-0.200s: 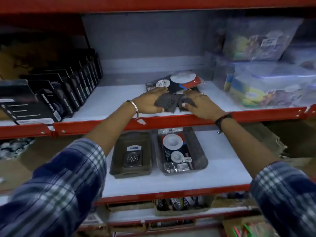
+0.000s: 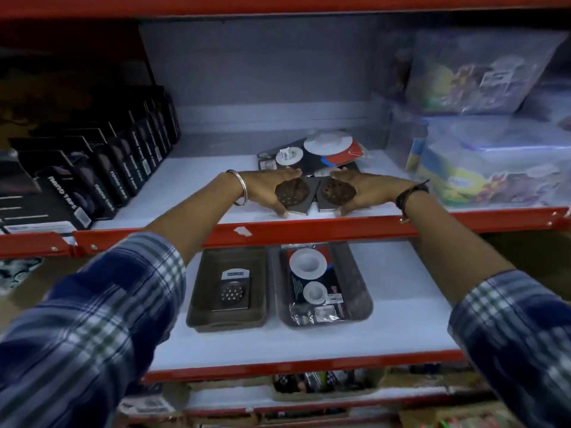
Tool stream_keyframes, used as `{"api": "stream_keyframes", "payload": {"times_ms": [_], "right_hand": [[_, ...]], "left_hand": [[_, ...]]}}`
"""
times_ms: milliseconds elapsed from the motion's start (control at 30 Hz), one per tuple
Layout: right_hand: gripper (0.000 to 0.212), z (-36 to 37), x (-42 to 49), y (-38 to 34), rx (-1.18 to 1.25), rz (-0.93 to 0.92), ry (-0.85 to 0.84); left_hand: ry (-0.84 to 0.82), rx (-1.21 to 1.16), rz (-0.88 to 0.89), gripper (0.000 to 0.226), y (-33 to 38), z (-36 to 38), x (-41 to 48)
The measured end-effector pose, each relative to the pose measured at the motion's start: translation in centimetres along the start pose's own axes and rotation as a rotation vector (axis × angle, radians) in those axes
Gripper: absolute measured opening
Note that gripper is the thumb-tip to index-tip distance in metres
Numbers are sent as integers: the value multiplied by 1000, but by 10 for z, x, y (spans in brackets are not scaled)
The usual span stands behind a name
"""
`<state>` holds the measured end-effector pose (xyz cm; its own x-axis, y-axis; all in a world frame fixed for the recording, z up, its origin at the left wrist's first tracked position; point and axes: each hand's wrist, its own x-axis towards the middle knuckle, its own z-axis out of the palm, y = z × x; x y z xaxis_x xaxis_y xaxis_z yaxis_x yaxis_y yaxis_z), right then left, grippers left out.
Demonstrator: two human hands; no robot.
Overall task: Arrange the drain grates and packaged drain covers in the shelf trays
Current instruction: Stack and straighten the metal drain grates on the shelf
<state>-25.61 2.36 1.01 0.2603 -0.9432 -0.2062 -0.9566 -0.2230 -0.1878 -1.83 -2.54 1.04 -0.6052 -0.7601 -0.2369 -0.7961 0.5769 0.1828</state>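
Two square dark metal drain grates (image 2: 304, 193) tilted on upper white shelf (image 2: 185, 183); left hand (image 2: 265, 189) grips one, right hand (image 2: 367, 191) other.

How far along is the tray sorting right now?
One drain grate lies in the left tray, and one packaged cover in the right tray. The left hand and right hand each hold a grate. Packaged covers remain on the upper shelf.

Shop, red shelving (image 2: 309, 231), rows of boxed tape (image 2: 102, 186), packaged stock (image 2: 488, 168)
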Motion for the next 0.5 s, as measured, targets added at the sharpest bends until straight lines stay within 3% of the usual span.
{"api": "stream_keyframes", "payload": {"times_ms": [133, 333, 500], "right_hand": [[94, -11, 18, 14, 23, -76, -36], [78, -18, 26, 10, -105, -156, 24], [74, -23, 23, 5, 6, -142, 87]], "left_hand": [[22, 62, 66, 100, -8, -8, 13], [207, 395, 176, 102, -8, -5, 15], [349, 282, 216, 92, -37, -19, -9]]}}
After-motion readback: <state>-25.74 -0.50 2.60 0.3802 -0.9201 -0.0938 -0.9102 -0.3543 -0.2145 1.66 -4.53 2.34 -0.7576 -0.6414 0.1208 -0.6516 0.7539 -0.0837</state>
